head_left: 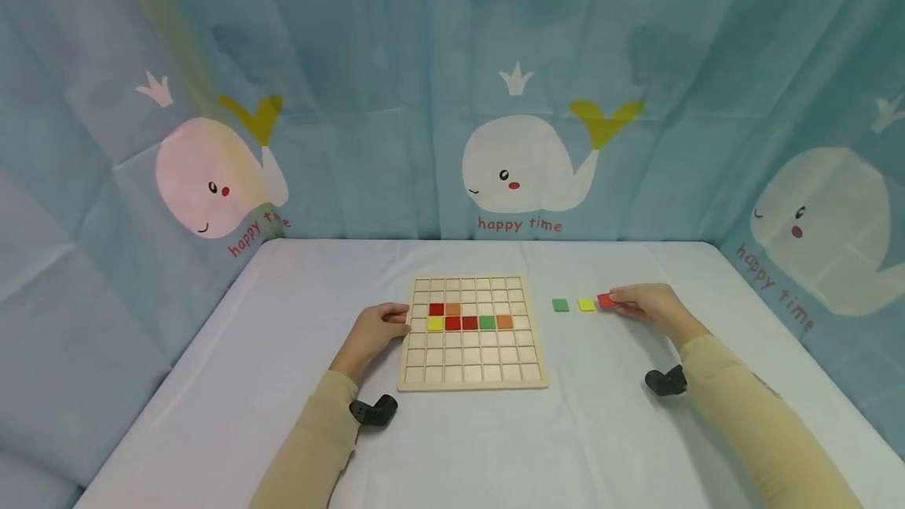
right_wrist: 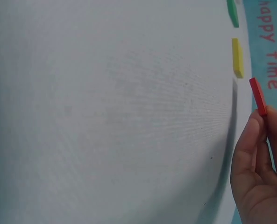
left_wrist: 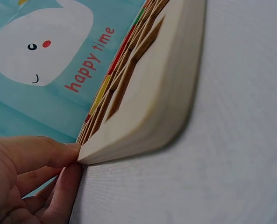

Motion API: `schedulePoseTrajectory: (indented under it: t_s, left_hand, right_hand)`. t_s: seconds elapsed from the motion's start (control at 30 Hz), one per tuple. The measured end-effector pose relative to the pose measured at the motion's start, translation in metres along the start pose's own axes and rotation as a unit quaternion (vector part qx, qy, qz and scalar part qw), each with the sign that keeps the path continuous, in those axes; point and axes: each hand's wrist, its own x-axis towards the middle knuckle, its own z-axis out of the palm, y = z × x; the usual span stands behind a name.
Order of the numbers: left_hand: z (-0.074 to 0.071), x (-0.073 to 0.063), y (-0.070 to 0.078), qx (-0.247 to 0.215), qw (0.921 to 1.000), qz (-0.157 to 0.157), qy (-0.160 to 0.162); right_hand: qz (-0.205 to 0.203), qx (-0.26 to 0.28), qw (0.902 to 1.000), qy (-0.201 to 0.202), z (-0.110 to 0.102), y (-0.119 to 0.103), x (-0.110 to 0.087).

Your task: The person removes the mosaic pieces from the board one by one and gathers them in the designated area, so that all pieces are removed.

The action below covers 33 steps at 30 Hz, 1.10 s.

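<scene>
A wooden grid board [head_left: 472,375] lies on the table with square tiles in two of its rows. The upper row has a red tile [head_left: 436,309] and an orange tile [head_left: 452,309]; yellow, red, green and orange tiles fill part of the row below. At the board's left edge, my left hand [head_left: 376,335] pinches the rim between thumb and fingers, seen close in the left wrist view. My right hand [head_left: 652,306] holds a red square tile [right_wrist: 258,96] by one edge between thumb and fingertips, right of the board. That tile is tilted up in the right wrist view.
Between the board and my right hand, a green tile [head_left: 560,305] and a yellow tile [head_left: 586,304] lie apart on the white tablecloth [head_left: 452,446]. A blue whale-print curtain [head_left: 368,163] rises behind the table and along its sides.
</scene>
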Motion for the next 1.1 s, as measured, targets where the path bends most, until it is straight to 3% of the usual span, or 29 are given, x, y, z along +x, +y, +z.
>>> schedulePoseTrajectory:
  t_s: [0.3, 0.57, 0.87, 1.1]
  left_hand:
    - [0.0057, 0.0013, -0.0016, -0.004, 1.0, -0.003, -0.002]
    - [0.0013, 0.0009, 0.001, 0.002, 1.0, -0.007, 0.0]
    - [0.0019, 0.0016, -0.0017, -0.005, 1.0, 0.001, -0.002]
    - [-0.0005, 0.0034, -0.0027, -0.004, 1.0, 0.001, 0.004]
  right_hand:
    - [-0.006, -0.013, 0.9995, 0.028, -0.0028, 0.0102, -0.0039]
    - [0.005, -0.104, 0.9933, 0.051, 0.0013, 0.0051, -0.0012]
    - [-0.03, -0.181, 0.9807, 0.068, 0.0015, 0.0089, 0.0019]
    - [-0.06, -0.174, 0.98, 0.077, 0.005, 0.0064, 0.0001]
